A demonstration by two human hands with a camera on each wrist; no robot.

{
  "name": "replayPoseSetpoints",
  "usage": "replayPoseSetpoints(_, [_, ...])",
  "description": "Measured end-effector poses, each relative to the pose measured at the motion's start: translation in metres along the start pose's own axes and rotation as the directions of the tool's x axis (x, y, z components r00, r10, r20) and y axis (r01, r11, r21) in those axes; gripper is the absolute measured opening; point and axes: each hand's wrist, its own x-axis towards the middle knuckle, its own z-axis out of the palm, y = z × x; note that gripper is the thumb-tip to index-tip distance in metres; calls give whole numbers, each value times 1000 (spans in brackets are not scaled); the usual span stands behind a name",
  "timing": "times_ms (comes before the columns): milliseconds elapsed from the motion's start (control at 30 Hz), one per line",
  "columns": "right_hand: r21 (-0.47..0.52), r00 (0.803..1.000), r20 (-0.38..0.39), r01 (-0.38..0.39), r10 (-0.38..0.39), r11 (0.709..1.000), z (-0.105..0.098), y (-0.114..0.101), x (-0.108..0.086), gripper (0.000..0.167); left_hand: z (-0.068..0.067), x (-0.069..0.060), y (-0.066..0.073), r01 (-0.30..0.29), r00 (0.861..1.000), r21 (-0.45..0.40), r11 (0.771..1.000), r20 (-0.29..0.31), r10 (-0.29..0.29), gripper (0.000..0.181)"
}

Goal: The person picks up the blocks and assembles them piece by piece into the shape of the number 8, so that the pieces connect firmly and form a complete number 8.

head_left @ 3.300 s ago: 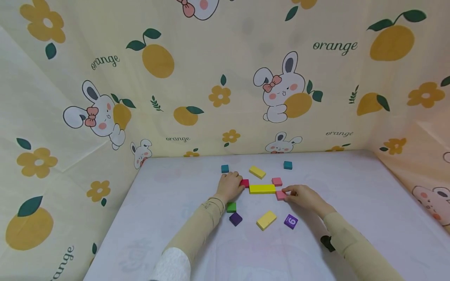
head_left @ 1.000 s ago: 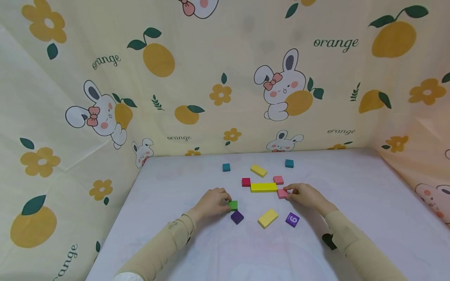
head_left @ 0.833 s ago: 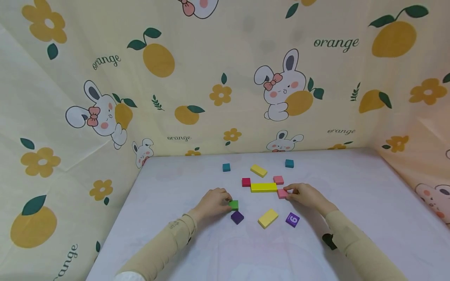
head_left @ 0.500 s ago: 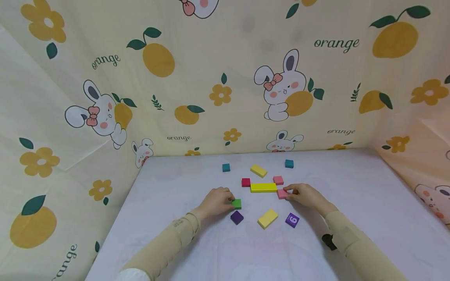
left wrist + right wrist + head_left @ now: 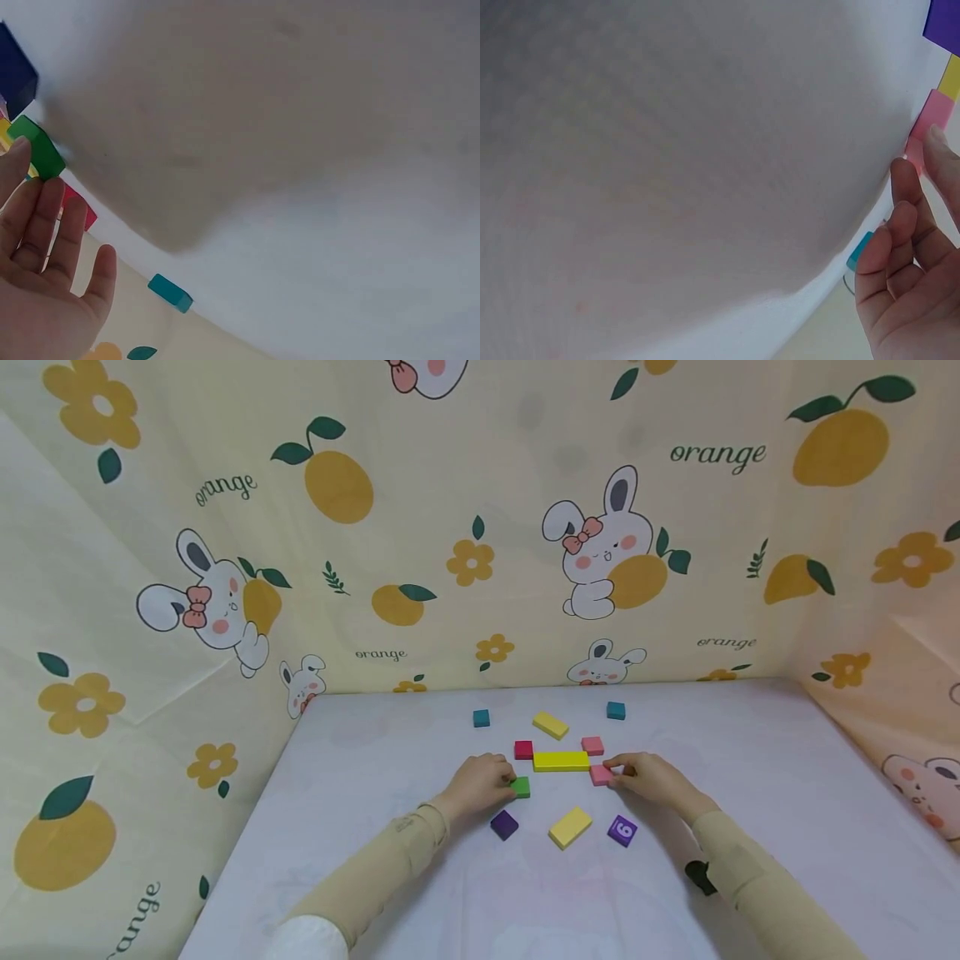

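Head view: long yellow block (image 5: 561,762) on the bench (image 5: 420,893), taken as clock centre. Green block (image 5: 522,787) near its 8 o'clock corner; left hand (image 5: 478,783) has it pinched by the outer edge, probably leaving the inner side free to meet the yellow. Lower pink block (image 5: 602,775) sits against the 4 o'clock corner, fingers of the right hand (image 5: 648,777) grasping its outer end, likely to steady it. Red block (image 5: 523,750) and upper pink block (image 5: 592,746) adjoin at 10 and 2, seemingly kept as matching corners. Left wrist view: green at 9 o'clock, thumb one side, fingertips other; a light grip, I judge, for so small a piece; little finger stands off. Right wrist view: pink at 3 o'clock, thumb over it; contact of the remaining fingers partly hidden.
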Motion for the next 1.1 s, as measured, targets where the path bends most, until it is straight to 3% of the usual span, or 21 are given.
replayPoseSetpoints(233, [7,1000,1,9,-9,1000,0,1,0,40,4,9,3,-4,1000,38,999,-16,4,21])
replayPoseSetpoints(433, [3,1000,-1,4,-4,1000,2,2,1,40,5,15,5,24,1000,31,999,6,-24,23])
replayPoseSetpoints(1100, [-8,1000,-3,15,-15,1000,-1,1,1,39,2,19,8,52,998,-15,999,20,-52,26])
